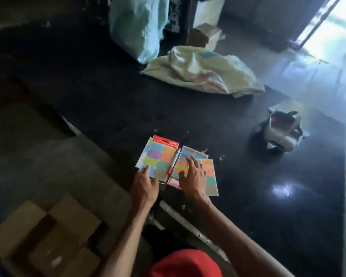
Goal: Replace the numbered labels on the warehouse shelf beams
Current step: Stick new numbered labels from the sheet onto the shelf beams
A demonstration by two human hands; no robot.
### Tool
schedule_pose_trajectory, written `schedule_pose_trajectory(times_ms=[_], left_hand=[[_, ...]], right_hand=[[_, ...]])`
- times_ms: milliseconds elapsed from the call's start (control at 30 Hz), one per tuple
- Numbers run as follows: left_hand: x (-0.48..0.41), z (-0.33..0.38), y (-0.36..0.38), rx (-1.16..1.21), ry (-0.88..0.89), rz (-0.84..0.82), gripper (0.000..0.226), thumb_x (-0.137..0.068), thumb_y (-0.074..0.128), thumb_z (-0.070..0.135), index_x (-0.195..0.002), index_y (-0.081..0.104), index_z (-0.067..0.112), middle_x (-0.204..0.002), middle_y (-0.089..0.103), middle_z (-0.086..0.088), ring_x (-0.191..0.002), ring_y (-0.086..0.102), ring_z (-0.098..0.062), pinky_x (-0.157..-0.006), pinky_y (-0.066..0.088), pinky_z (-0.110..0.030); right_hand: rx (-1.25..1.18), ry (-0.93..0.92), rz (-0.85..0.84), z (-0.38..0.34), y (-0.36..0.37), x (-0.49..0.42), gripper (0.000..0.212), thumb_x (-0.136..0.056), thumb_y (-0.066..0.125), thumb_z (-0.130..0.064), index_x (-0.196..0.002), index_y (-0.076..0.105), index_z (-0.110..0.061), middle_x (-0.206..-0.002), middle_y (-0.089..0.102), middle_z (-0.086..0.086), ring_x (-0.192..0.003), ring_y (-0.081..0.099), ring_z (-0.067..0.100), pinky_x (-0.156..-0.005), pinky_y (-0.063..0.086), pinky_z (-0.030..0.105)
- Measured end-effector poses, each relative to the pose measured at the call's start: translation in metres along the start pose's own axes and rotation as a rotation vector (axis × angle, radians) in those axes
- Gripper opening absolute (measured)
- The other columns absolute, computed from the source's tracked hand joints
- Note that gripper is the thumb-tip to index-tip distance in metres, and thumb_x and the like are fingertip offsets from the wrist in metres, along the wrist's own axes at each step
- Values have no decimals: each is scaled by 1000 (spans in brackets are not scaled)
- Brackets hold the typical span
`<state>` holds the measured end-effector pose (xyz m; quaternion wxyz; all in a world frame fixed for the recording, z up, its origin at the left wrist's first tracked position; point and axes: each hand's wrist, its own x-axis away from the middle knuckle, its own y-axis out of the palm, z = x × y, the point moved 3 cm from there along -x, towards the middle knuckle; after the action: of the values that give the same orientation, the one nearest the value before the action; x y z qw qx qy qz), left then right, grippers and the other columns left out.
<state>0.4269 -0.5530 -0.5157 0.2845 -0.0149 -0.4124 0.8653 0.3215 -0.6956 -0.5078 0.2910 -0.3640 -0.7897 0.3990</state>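
Note:
Several sheets of coloured label stickers lie on the dark floor in front of me. The left sheet (159,158) has a red header card at its top. A marker pen (175,161) lies between it and the right sheets (209,176). My left hand (145,186) rests with its fingertips on the lower corner of the left sheet. Spread flat, my right hand (193,176) presses on the right sheets. Neither hand grips anything.
A cardboard box (46,234) stands at the lower left. A metal beam (192,224) runs diagonally under my arms. Crumpled sacks (202,72) lie further back, a tall bag (136,27) behind them, and a small white-and-black object (282,132) sits at the right.

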Motion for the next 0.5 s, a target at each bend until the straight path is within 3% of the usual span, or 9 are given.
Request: schedule_pose_trajectory(times_ms=[100,200,267,367,500], left_hand=[[-22,31,37,-19,15,-140,54,-95,63,24,-146,53,10,-138,64,-15,-128,59,-31,-106,44,-37],[-40,44,76,26,-32,-253,50,-95,64,23,-144,56,18,-129,71,-9,-109,69,-26,-88,56,-31],[-49,48,105,108,-91,-306,51,-92,66,26,-141,57,19,-125,71,-11,-98,72,-28,-82,63,-41],[-64,52,150,144,-149,-380,48,-94,67,23,-140,56,15,-125,63,-16,-105,66,-32,-85,61,-49],[-69,70,173,142,-196,-389,50,-93,65,14,-142,54,13,-124,64,-15,-102,68,-31,-81,62,-48]], right_hand=[[-66,143,38,40,-7,-24,60,-91,61,-20,-148,43,-13,-154,44,7,-142,38,28,-120,26,42],[-104,297,58,76,-9,-41,53,-92,59,-25,-143,48,-15,-142,54,9,-130,48,30,-109,38,45],[-129,387,55,99,-7,-50,53,-92,59,-29,-142,50,-15,-136,57,11,-125,51,29,-104,44,45],[-154,476,45,127,-4,-68,51,-90,59,-28,-139,54,-15,-130,60,12,-122,54,29,-102,46,44],[-183,560,59,148,-3,-82,52,-89,60,-31,-139,54,-14,-128,62,12,-122,56,29,-103,47,46]])
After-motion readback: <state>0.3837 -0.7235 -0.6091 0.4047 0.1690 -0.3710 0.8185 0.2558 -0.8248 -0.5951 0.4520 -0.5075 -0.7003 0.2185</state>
